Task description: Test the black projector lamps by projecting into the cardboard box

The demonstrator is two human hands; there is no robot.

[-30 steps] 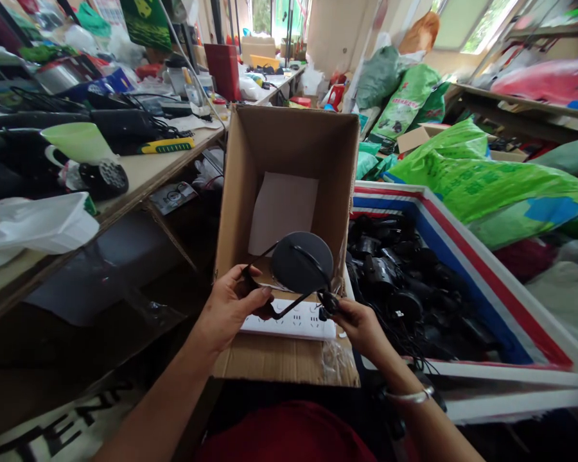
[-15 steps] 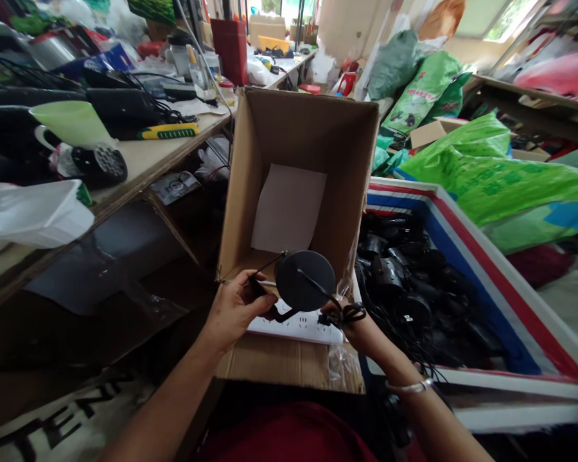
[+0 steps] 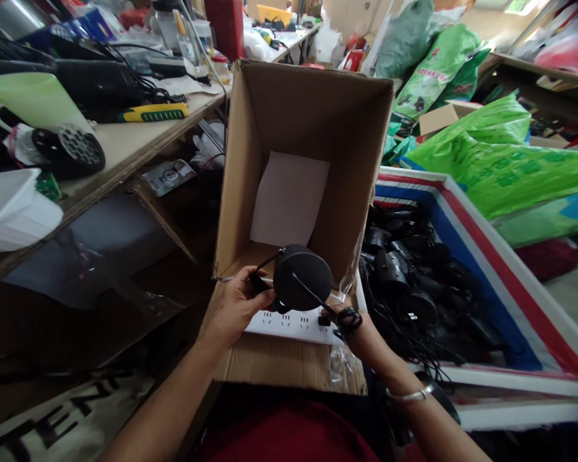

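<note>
A round black device (image 3: pixel 302 279) with a cable hangs over the near edge of an open cardboard box (image 3: pixel 313 96). My left hand (image 3: pixel 236 305) grips a dark part at the left side of the device, thumb and fingers closed on it. By the right end of the white power strip (image 3: pixel 293 326), my right hand (image 3: pixel 359 330) is closed around the bundled black cable (image 3: pixel 347 319); its fingertips are partly hidden. A small black plug (image 3: pixel 324 321) sits at the strip's right end. Inside the box lies a pale sheet (image 3: pixel 289 199).
To the right stands a striped bin (image 3: pixel 510 269) full of black devices and cables. Green plastic bags (image 3: pixel 505 154) lie behind it. A workbench (image 3: pixel 120 151) on the left holds a light green cup (image 3: pixel 38 99), a yellow-green tool (image 3: pixel 154 113) and a white tray (image 3: pixel 17 208).
The view has shifted, so the bench sits further left and higher. The round device has tilted, showing more of its side. Both hands keep their grips.
</note>
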